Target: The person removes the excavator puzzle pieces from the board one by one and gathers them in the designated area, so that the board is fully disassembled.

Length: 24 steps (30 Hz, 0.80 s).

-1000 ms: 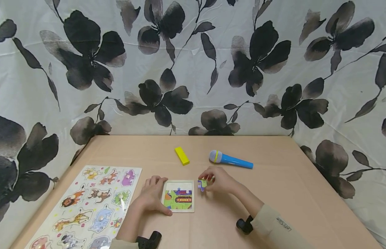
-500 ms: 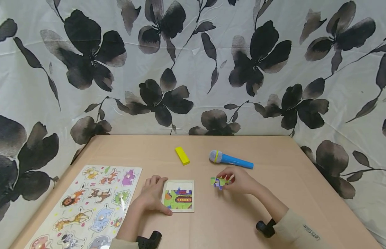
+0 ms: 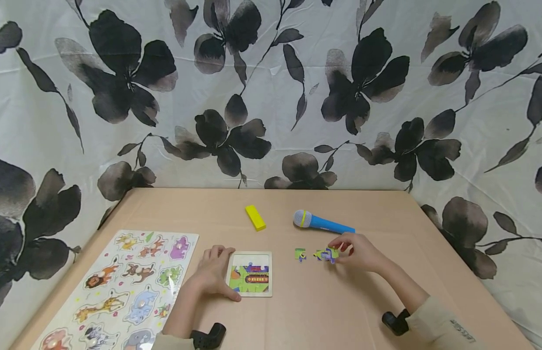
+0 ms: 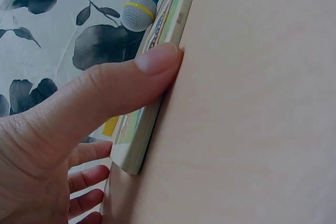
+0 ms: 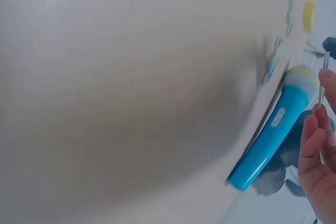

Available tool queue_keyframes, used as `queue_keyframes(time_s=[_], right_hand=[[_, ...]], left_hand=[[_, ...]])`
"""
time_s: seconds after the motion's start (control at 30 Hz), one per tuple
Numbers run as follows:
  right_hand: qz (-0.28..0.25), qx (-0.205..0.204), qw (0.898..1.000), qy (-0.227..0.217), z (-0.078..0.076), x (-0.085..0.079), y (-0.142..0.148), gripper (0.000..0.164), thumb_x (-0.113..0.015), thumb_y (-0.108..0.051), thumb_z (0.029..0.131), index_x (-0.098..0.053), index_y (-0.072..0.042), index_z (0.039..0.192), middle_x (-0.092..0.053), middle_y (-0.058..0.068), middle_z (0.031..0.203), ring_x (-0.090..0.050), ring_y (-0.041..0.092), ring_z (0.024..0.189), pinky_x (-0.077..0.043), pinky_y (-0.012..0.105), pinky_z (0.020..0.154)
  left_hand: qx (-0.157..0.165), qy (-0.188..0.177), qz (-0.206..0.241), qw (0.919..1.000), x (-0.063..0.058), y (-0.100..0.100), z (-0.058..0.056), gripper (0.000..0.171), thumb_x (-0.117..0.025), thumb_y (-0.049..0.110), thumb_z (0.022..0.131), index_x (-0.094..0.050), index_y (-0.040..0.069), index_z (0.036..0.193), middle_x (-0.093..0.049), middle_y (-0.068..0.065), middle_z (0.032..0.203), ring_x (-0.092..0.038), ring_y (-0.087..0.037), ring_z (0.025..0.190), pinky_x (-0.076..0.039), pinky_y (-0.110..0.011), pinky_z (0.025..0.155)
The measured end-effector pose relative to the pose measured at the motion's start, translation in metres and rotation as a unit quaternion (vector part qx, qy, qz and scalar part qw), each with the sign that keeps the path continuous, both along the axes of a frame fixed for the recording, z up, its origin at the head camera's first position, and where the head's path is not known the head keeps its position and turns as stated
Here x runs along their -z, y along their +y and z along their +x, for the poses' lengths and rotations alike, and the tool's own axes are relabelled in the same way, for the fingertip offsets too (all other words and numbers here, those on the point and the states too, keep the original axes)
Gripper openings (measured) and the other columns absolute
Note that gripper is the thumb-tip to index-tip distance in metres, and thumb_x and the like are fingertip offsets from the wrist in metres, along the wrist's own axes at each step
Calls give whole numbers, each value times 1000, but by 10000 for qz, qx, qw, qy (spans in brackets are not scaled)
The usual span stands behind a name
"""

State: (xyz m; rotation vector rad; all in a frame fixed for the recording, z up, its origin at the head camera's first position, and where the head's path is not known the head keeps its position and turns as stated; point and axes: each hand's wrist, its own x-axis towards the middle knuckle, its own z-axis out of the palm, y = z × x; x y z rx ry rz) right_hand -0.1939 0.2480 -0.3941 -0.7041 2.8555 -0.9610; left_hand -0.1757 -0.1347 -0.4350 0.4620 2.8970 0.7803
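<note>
In the head view, my left hand (image 3: 211, 277) holds a small square puzzle board (image 3: 271, 274) by its left side. My thumb lies against the near edge of its pale frame (image 4: 127, 160), and the fingertips are at the left side. Colourful pieces showing a red and purple vehicle fill much of the board; its top strip is bare. To the right, my right hand (image 3: 358, 253) pinches a thin puzzle piece (image 5: 321, 98) between thumb and fingers, raised off the table. Below and left of it lie a green and purple puzzle piece (image 3: 300, 254) and another piece (image 3: 319, 254), partly overlapped in view.
A blue toy microphone (image 3: 327, 224) with a grey head lies behind my right hand. Farther back is a yellow block (image 3: 255, 218). A large animal puzzle sheet (image 3: 135, 257) covers the table's left side, near my left forearm. A flowered cloth (image 3: 292, 97) hangs behind the table.
My right hand has moved right, away from the board, leaving one puzzle piece on the table and then another beside it. My left hand has stayed on the board.
</note>
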Motion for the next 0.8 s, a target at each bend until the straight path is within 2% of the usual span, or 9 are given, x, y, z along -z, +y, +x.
queue_keyframes(time_s=[0.33, 0.8], right_hand=[[158, 305, 9994, -72, -4, 6, 21, 30, -75, -5, 71, -68, -2, 100, -62, 4, 90, -53, 18, 77, -45, 24, 59], [169, 816, 9943, -663, -7, 16, 30, 32, -77, -1, 69, -67, 2, 99, -60, 5, 86, -51, 20, 76, -45, 24, 61]], left_hand=[[-26, -16, -7, 10000, 0, 0, 1, 115, -90, 47, 37, -41, 5, 132, -37, -13, 121, -30, -35, 113, -31, -50, 93], [33, 27, -17, 10000, -1, 0, 0, 117, -89, 48, 35, -41, 4, 132, -36, -14, 122, -30, -35, 112, -31, -48, 93]])
